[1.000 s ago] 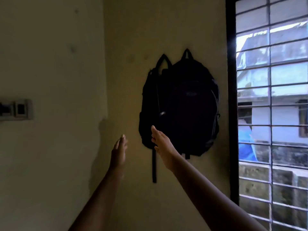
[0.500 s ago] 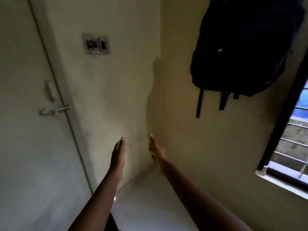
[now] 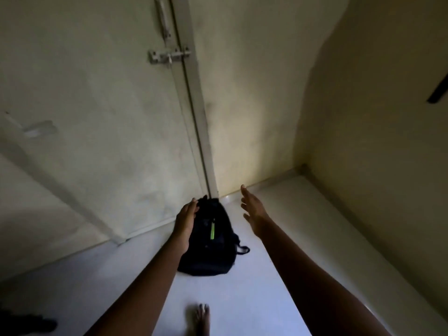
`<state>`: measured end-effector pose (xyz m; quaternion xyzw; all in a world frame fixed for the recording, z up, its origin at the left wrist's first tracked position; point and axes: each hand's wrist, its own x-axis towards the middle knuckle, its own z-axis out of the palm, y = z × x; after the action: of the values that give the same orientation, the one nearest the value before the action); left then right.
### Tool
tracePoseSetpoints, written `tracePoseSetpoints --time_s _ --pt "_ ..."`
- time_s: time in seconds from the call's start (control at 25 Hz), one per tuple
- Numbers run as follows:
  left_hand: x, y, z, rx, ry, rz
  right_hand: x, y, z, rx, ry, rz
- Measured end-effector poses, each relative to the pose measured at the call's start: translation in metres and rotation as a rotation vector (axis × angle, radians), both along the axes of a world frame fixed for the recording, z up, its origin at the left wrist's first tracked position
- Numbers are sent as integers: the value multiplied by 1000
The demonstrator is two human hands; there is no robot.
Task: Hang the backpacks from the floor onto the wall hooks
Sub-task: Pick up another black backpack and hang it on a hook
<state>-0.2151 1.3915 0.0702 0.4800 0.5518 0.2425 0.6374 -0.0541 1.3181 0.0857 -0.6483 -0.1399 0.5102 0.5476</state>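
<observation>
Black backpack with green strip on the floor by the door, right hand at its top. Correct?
No. The left hand is at the top of the backpack; the right hand hovers open beside it. Head view. Rest stands.

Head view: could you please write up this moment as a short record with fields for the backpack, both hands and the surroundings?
backpack: black, green strip on front, on the white floor at the door's base, not yet hung
left hand: fingers straight, at the backpack's top; contact unclear
right hand: open beside the backpack, holds nothing
door: pale, metal bolt latch
foot: bare, at bottom edge
</observation>
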Motion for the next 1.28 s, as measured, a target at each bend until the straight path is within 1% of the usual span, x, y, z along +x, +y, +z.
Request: tracePoseSetpoints --time_s 0.16,0.24,0.36,0.48,0.56,0.64,0.76,0.84,0.96,1.04,1.12,1.2,1.28 --pt "1 68 -65 -72 104 -22 -2 63 -63 -147 92 -9" --pt "8 106 -103 -91 171 -62 2 101 -116 -226 99 -3" --pt "19 151 -154 -109 257 -116 9 147 -195 -317 53 64" --pt "35 182 -218 -117 348 -145 29 184 -286 -392 81 37" --pt "51 200 -283 -152 380 -141 40 210 -365 -440 87 31" --pt "71 221 -359 -166 401 -125 50 236 -442 -469 -17 94" --pt "107 246 -471 -195 392 -142 65 266 -525 -501 -176 157" --pt "128 259 -526 -194 374 -128 77 282 -575 -500 -229 147" --pt "149 280 -594 -156 348 -167 86 310 -655 -494 -232 154" --pt "150 287 -615 -158 353 -148 86 322 -687 -523 -201 217" --pt "145 288 -616 -171 353 -124 87 321 -693 -557 -220 311" --pt "139 286 -600 -204 363 -136 83 308 -669 -531 -304 383" --pt "134 277 -560 -233 386 -117 74 289 -622 -472 -310 373"
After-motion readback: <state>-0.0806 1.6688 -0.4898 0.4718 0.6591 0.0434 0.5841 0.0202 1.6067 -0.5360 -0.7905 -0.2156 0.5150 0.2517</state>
